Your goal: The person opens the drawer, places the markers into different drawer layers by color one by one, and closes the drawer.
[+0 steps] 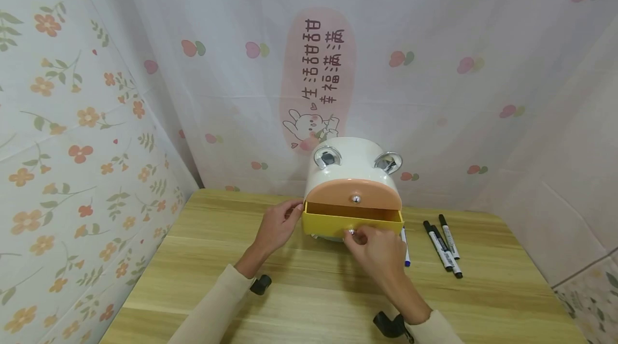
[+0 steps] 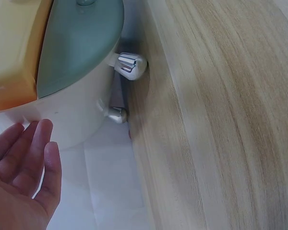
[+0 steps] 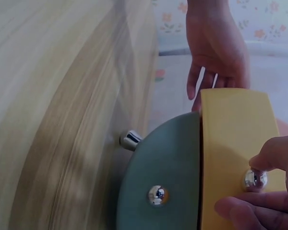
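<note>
A small rounded white cabinet point(image 1: 354, 156) with two chrome eye-like knobs on top stands at the back of the table. Its yellow middle drawer point(image 1: 325, 224) is pulled partly out. Thumb and fingers of my right hand point(image 1: 381, 255) pinch that drawer's round silver knob point(image 3: 255, 179). My left hand point(image 1: 277, 226) is at the cabinet's left side, its relaxed fingers point(image 2: 41, 134) right at the white wall. Above the yellow drawer is a closed peach drawer point(image 1: 333, 194); below it, a closed green drawer point(image 3: 168, 153) with its own silver knob point(image 3: 158, 195).
Several black-capped markers point(image 1: 441, 244) lie on the wooden table point(image 1: 309, 301) to the right. A blue-capped marker point(image 1: 406, 250) lies close to the cabinet's right side. Behind the table hangs a printed curtain point(image 1: 434, 92). Short metal feet point(image 2: 132, 66) hold the cabinet up.
</note>
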Motion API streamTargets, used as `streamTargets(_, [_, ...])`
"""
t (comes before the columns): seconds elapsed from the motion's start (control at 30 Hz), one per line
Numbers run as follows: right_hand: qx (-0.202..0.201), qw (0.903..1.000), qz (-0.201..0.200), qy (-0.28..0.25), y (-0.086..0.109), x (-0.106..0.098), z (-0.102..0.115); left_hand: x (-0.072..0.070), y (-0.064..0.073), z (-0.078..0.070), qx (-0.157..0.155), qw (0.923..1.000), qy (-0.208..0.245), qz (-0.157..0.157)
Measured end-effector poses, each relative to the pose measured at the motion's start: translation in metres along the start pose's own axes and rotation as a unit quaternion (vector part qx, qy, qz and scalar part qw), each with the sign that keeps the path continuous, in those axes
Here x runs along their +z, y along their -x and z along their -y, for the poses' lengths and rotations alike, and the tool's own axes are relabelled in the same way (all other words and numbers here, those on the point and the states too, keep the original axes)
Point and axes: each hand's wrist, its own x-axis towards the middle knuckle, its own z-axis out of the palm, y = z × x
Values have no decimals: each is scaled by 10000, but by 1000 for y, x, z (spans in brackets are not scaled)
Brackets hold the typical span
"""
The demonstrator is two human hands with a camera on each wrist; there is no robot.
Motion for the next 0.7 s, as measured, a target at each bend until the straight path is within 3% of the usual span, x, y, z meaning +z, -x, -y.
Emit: streamTargets(0.7, [-244, 9994, -53, 229, 6, -4, 1, 3, 0, 1, -110, 9999, 39, 47])
